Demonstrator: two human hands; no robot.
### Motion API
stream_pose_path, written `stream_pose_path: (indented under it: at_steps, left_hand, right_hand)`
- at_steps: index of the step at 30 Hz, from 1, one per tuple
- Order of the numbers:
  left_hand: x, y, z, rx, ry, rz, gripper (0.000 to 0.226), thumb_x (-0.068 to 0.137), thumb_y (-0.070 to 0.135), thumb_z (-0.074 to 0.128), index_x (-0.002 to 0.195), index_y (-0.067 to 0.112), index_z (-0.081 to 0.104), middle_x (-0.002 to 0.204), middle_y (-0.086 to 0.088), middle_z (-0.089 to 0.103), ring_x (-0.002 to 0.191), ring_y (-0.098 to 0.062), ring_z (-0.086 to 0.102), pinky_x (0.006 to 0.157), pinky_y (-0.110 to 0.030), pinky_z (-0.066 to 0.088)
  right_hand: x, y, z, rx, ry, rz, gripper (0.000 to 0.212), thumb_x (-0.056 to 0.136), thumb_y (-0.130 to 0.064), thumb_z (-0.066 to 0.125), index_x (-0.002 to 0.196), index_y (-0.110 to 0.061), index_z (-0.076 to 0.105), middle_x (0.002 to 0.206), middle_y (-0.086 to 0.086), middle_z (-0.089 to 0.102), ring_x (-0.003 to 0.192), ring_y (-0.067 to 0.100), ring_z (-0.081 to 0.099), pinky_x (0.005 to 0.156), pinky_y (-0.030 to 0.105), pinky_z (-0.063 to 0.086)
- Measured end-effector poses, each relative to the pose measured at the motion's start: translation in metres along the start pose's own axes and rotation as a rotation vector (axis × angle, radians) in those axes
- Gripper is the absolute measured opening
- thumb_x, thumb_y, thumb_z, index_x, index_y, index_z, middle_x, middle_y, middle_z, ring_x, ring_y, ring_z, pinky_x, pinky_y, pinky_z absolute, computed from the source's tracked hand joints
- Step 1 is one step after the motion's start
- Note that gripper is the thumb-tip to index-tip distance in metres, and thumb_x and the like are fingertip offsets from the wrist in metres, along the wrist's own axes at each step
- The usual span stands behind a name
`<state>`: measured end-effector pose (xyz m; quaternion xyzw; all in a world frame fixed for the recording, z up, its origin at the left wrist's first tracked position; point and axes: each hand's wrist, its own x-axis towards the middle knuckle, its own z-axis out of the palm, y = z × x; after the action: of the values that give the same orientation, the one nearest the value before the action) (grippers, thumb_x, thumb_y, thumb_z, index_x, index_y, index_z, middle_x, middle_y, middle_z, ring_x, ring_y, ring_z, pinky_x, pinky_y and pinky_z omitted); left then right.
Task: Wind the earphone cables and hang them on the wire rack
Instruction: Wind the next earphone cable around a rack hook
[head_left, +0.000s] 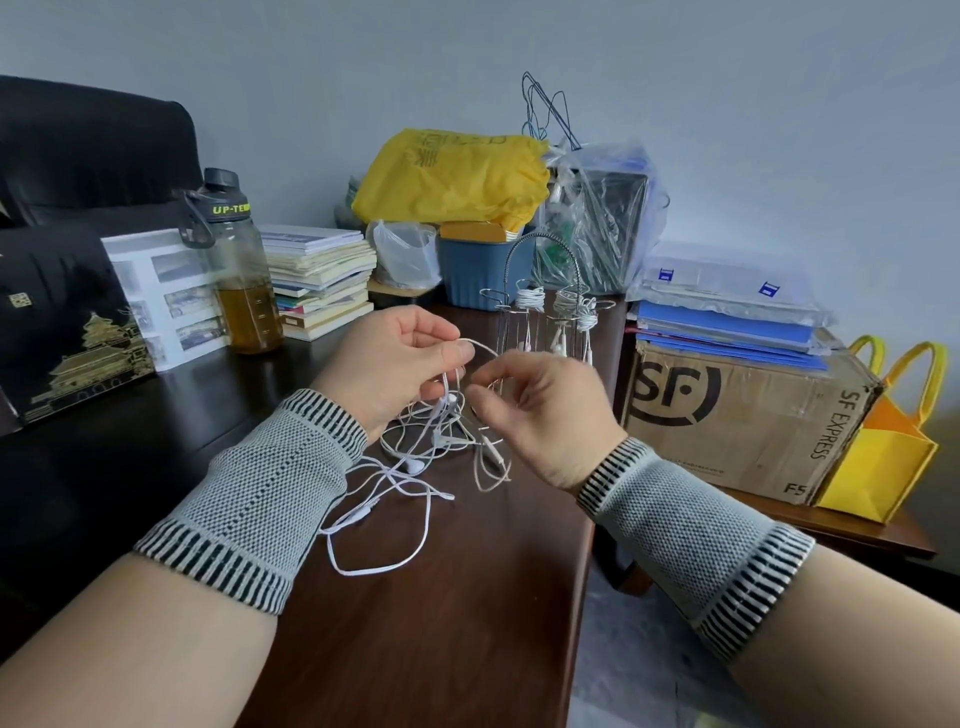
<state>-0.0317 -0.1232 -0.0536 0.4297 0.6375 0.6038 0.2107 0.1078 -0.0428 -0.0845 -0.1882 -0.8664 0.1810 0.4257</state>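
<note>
A: On the far left we see a black box (67, 332) with a golden palace print, then a bottle (241, 270) with amber liquid and a stack of books (319, 280), all on the dark tabletop (415, 623).

B: In the middle, our left hand (387, 369) has its grip pinched on a loop of the white earphone cable (441, 395), held above the tabletop. More loose cables (395, 499) lie tangled under it.

A: Our right hand (545, 415) has curled fingers, and it pinches the same cable just beside the left one.

B: Behind the hands stands the wire rack (545, 291), where wound earphones (530, 299) already hang. To the right we see a cardboard box (737, 415) and a yellow bag (883, 467).
</note>
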Motion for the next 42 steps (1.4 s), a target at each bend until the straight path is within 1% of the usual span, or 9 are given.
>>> stream_pose_path:
  at_steps: [9, 14, 17, 20, 27, 30, 36, 39, 42]
  left_hand:
    - [0.0, 0.003, -0.009, 0.019, -0.086, 0.02, 0.016, 0.084, 0.005, 0.072, 0.093, 0.017, 0.068, 0.076, 0.005, 0.072, 0.075, -0.008, 0.07, 0.069, -0.024, 0.053]
    - [0.017, -0.013, -0.033, 0.185, 0.237, -0.026, 0.017, 0.082, 0.005, 0.071, 0.087, 0.021, 0.071, 0.091, 0.0, 0.073, 0.088, -0.018, 0.069, 0.078, -0.031, 0.055]
    - [0.024, -0.024, -0.049, 0.535, 0.395, -0.056, 0.024, 0.086, 0.013, 0.068, 0.109, 0.019, 0.071, 0.116, -0.003, 0.069, 0.098, -0.017, 0.063, 0.092, -0.032, 0.05]
    - [0.019, -0.02, -0.042, 0.77, 0.314, -0.033, 0.035, 0.088, 0.025, 0.068, 0.123, 0.025, 0.066, 0.129, -0.002, 0.063, 0.102, -0.018, 0.061, 0.093, -0.031, 0.046]
    - [-0.011, -0.002, 0.024, 0.596, -0.344, 0.156, 0.023, 0.091, 0.02, 0.063, 0.113, 0.024, 0.069, 0.086, 0.014, 0.071, 0.073, 0.013, 0.061, 0.075, -0.006, 0.046]
    - [-0.013, -0.002, 0.023, 0.551, -0.292, 0.185, 0.016, 0.095, 0.027, 0.058, 0.101, 0.023, 0.073, 0.067, 0.006, 0.065, 0.048, 0.003, 0.048, 0.05, -0.01, 0.038]
    - [-0.015, 0.006, 0.019, 0.471, -0.225, 0.235, 0.016, 0.096, 0.031, 0.056, 0.095, 0.028, 0.072, 0.041, 0.012, 0.044, 0.042, -0.002, 0.038, 0.047, -0.014, 0.032]
    - [-0.015, 0.005, 0.021, 0.486, -0.21, 0.27, 0.013, 0.093, 0.035, 0.06, 0.089, 0.033, 0.073, 0.077, -0.003, 0.073, 0.072, -0.015, 0.061, 0.072, -0.022, 0.046]
    - [-0.015, 0.005, 0.022, 0.471, -0.196, 0.278, 0.011, 0.091, 0.033, 0.064, 0.082, 0.035, 0.072, 0.086, -0.01, 0.073, 0.079, -0.021, 0.063, 0.076, -0.026, 0.047]
  right_hand:
    - [0.003, 0.012, 0.007, 0.331, -0.12, 0.297, 0.023, 0.087, -0.021, 0.069, 0.064, -0.02, 0.066, 0.048, -0.009, 0.053, 0.042, 0.004, 0.042, 0.049, 0.02, 0.038]
    - [-0.001, 0.032, -0.006, 0.532, 0.016, 0.476, 0.025, 0.081, -0.012, 0.073, 0.065, 0.005, 0.063, 0.053, 0.007, 0.051, 0.047, 0.011, 0.037, 0.051, 0.023, 0.036]
    - [-0.004, 0.038, -0.011, 0.686, 0.079, 0.548, 0.021, 0.077, -0.011, 0.074, 0.064, 0.005, 0.067, 0.057, 0.015, 0.051, 0.049, 0.016, 0.034, 0.052, 0.026, 0.031]
    - [-0.004, 0.037, -0.014, 0.794, 0.109, 0.612, 0.019, 0.08, -0.007, 0.069, 0.061, -0.004, 0.071, 0.048, 0.008, 0.045, 0.046, 0.015, 0.035, 0.05, 0.025, 0.03]
    - [0.003, 0.027, -0.02, 0.951, 0.086, 0.625, 0.017, 0.086, -0.005, 0.063, 0.071, 0.001, 0.066, 0.04, -0.001, 0.044, 0.04, 0.013, 0.038, 0.048, 0.025, 0.034]
    - [0.001, 0.028, -0.031, 0.904, 0.1, 0.611, 0.023, 0.087, -0.004, 0.062, 0.066, 0.003, 0.063, 0.041, 0.0, 0.049, 0.04, 0.01, 0.043, 0.049, 0.022, 0.036]
    - [-0.012, 0.051, -0.042, 0.524, 0.2, 0.683, 0.026, 0.083, -0.022, 0.07, 0.062, -0.007, 0.072, 0.066, 0.009, 0.065, 0.06, 0.014, 0.051, 0.063, 0.036, 0.048]
    - [-0.012, 0.049, -0.045, 0.436, 0.283, 0.631, 0.019, 0.084, -0.019, 0.068, 0.079, -0.001, 0.067, 0.056, -0.006, 0.056, 0.051, 0.005, 0.047, 0.054, 0.022, 0.043]
    - [-0.007, 0.028, -0.042, 0.547, 0.133, 0.489, 0.01, 0.085, -0.011, 0.066, 0.094, -0.016, 0.068, 0.084, -0.002, 0.069, 0.076, 0.008, 0.061, 0.07, 0.015, 0.047]
